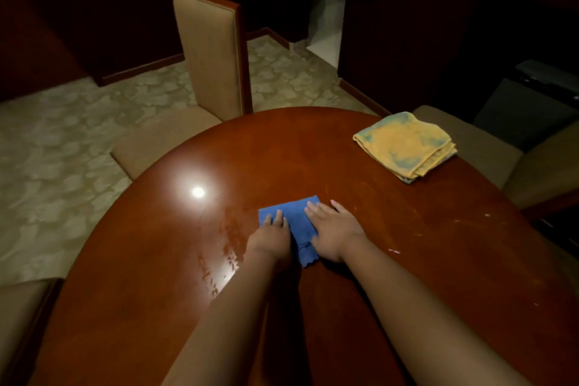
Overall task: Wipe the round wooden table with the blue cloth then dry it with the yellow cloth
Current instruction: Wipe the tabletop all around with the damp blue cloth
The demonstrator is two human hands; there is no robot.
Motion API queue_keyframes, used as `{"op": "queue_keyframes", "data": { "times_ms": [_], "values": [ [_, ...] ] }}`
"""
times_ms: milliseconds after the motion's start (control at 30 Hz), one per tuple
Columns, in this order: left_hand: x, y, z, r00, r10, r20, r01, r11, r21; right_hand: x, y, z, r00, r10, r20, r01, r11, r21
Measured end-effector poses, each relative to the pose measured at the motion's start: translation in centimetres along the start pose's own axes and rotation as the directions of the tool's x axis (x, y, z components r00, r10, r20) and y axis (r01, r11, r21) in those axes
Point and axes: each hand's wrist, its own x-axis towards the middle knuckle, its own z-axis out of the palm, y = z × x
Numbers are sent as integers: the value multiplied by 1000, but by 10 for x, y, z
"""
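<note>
The round wooden table (pixel 407 260) fills the lower frame, glossy, with a lamp reflection and wet streaks left of centre. A small folded blue cloth (pixel 297 222) lies flat near the table's middle. My left hand (pixel 271 233) presses on its left part, fingers spread. My right hand (pixel 333 229) presses flat on its right part, fingers pointing away from me. The folded yellow cloth (pixel 405 146) rests by the far right edge, apart from both hands.
A tan upholstered chair (pixel 210 50) stands at the far side of the table. Another chair seat (pixel 476 141) sits behind the yellow cloth at right, and one (pixel 22 316) at lower left. Patterned floor (pixel 62 150) lies to the left.
</note>
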Motion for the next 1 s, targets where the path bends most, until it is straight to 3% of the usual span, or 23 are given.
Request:
{"op": "queue_keyframes", "data": {
  "times_ms": [200,400,600,1000],
  "values": [
    [65,20,-40,997,66,-44,-66,998,3,30,55,-11,994,113,0,-113,994,5],
    [85,66,-55,987,160,-31,-156,983,97,5,94,-1,971,237,25,-238,971,0],
    [58,102,-42,969,246,-3,-240,946,216,-46,100,10,962,268,57,-265,963,-49],
    [-59,151,35,957,286,44,-289,930,228,-177,62,73,967,246,63,-239,966,-103]
  ]
}}
